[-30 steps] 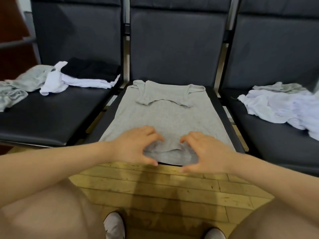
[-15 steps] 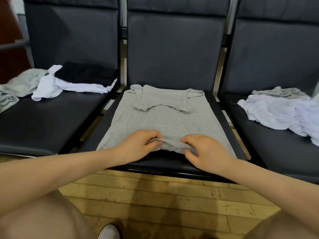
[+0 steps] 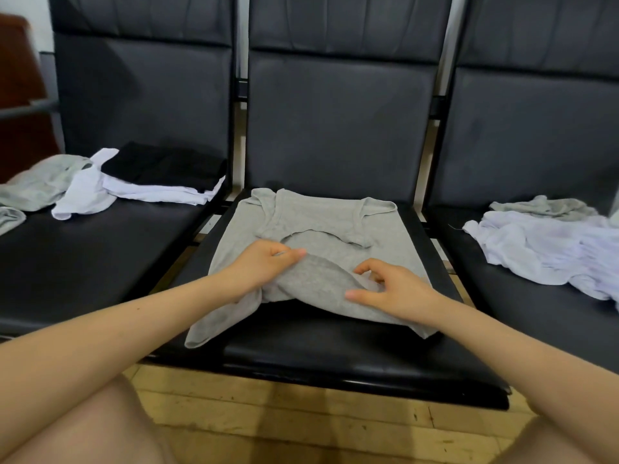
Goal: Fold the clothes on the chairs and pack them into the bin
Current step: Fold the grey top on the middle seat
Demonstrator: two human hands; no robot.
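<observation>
A grey T-shirt (image 3: 321,236) lies on the middle black chair seat (image 3: 335,349), its sleeves folded in at the far end. Its near hem is lifted and bunched toward the collar. My left hand (image 3: 264,262) pinches the hem's left part between thumb and fingers. My right hand (image 3: 392,289) rests on the raised fold at the right, fingers curled around the cloth. No bin is in view.
On the left chair (image 3: 83,262) lie a folded black garment (image 3: 164,165), a white garment (image 3: 100,192) and a crumpled grey one (image 3: 37,182). The right chair (image 3: 536,313) holds a crumpled white pile (image 3: 549,249) with grey cloth (image 3: 539,205) behind. Wooden floor (image 3: 301,420) lies below.
Both hands have carried the shirt's near hem up off the front edge and away from me toward the collar, baring the front of the seat. The camera has moved closer.
</observation>
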